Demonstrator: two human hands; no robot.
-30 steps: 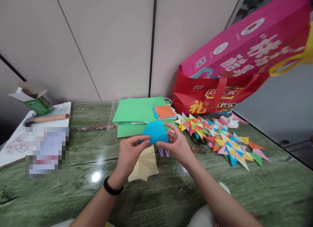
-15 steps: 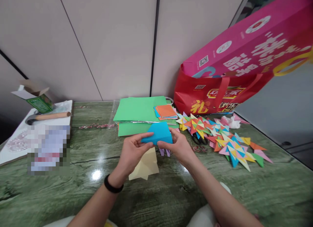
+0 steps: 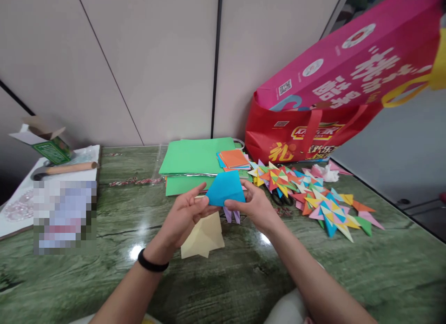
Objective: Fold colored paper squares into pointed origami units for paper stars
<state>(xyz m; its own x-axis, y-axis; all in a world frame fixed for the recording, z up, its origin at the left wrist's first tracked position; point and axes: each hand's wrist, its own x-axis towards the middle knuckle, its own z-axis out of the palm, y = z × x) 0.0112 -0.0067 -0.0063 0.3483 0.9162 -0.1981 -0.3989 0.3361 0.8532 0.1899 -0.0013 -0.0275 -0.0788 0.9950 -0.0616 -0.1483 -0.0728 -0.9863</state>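
Observation:
A folded blue origami paper [image 3: 226, 189] with slanted edges is held up over the table. Its lower right side is pinched between the thumb and fingers of my right hand [image 3: 256, 205]. At its left corner, my left hand [image 3: 186, 210] has its thumb and fingers on the paper, the index finger lifted a little off it. Below my hands lie pale yellow paper sheets [image 3: 204, 238] on the green table. Purple folded pieces [image 3: 231, 215] stick out just beneath the blue paper. A black band [image 3: 152, 261] circles my left wrist.
Behind my hands are green paper sheets [image 3: 195, 156], topped by small orange and blue squares [image 3: 234, 158]. Multicoloured folded stars [image 3: 331, 210] spread to the right, before a red gift bag [image 3: 278, 133]. A hammer [image 3: 69, 168] and an open green box [image 3: 55, 149] sit at left.
My left index finger has lifted and the left fingers have shifted on the blue paper's left corner. The paper has turned slightly and shows a flatter face. My right hand keeps its pinch.

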